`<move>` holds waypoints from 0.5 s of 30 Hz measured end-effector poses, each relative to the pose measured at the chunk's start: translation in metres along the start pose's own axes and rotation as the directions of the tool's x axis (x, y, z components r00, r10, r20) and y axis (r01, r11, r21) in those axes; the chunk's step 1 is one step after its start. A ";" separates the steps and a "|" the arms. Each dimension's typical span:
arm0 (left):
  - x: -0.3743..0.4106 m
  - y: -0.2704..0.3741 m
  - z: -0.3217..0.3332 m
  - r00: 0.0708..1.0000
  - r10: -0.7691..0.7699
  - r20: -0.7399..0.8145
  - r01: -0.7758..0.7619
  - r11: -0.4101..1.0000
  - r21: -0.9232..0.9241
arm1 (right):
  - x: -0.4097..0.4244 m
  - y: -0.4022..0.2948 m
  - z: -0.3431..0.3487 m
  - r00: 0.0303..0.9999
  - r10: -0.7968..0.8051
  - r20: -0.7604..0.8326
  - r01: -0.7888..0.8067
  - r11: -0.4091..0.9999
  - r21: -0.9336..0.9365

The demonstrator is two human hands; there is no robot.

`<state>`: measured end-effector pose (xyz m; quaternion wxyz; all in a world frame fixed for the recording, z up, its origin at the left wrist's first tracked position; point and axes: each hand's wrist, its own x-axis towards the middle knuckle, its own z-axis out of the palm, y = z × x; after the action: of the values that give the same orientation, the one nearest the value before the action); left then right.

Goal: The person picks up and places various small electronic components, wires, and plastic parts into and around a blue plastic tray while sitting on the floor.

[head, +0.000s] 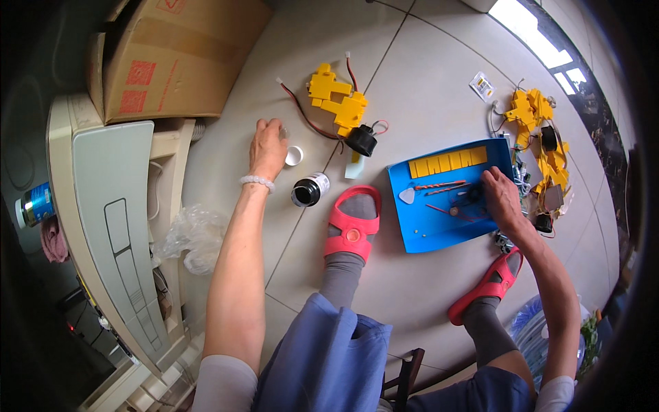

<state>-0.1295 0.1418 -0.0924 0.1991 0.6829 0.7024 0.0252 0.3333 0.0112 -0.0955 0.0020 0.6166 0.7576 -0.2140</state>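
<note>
My left hand, with a beaded bracelet on its wrist, is low over the floor tiles. A small translucent thing shows beside its fingers; whether they hold it is unclear. Just right of the hand lies a white cap, and below that is an uncapped dark bottle. My right hand is at the right side of a shallow blue box, its fingertips hidden. In the box are a yellow slotted strip, two drill bits, a white guitar-pick-shaped piece and dark wired parts.
Yellow plastic parts with wires and a black round part lie ahead. More yellow assemblies are heaped right of the box. A cardboard box, a pale appliance panel and a clear plastic bag are at left.
</note>
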 end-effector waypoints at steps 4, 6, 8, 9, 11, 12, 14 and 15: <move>0.003 0.001 0.004 0.998 -0.037 -0.044 0.039 0.998 0.043 | -0.001 0.001 -0.003 1.000 -0.010 0.019 0.011 1.000 -0.013; 0.005 -0.013 0.006 0.996 -0.066 -0.060 0.068 0.997 0.025 | 0.001 -0.001 -0.003 0.999 -0.014 0.037 0.014 1.000 -0.001; 0.007 -0.016 0.007 0.992 -0.065 -0.111 0.059 0.997 -0.057 | 0.001 0.002 -0.001 0.999 0.007 0.036 -0.007 1.000 0.000; 0.004 -0.016 0.006 0.986 -0.061 -0.153 0.042 0.992 -0.122 | 0.000 0.003 0.001 0.999 0.004 0.037 -0.004 1.000 0.001; -0.001 -0.025 -0.005 0.978 -0.046 -0.202 0.001 0.976 -0.218 | 0.000 0.002 -0.001 0.999 -0.034 0.022 0.034 0.999 0.014; -0.003 -0.027 -0.013 0.976 -0.083 -0.201 0.024 0.960 -0.278 | 0.000 0.001 -0.005 0.999 -0.034 0.018 0.033 0.999 0.025; -0.010 -0.020 -0.027 0.973 -0.132 -0.189 0.041 0.907 -0.419 | -0.004 0.001 -0.016 0.999 -0.041 -0.036 0.044 0.996 0.073; -0.017 -0.015 -0.036 0.972 -0.149 -0.185 0.040 0.871 -0.490 | -0.006 0.000 -0.022 0.997 -0.042 -0.065 0.049 0.993 0.110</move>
<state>-0.1559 0.1324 -0.0594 0.2866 0.5694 0.7239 0.2640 0.3405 0.0133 -0.0738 -0.0611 0.6045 0.7581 -0.2367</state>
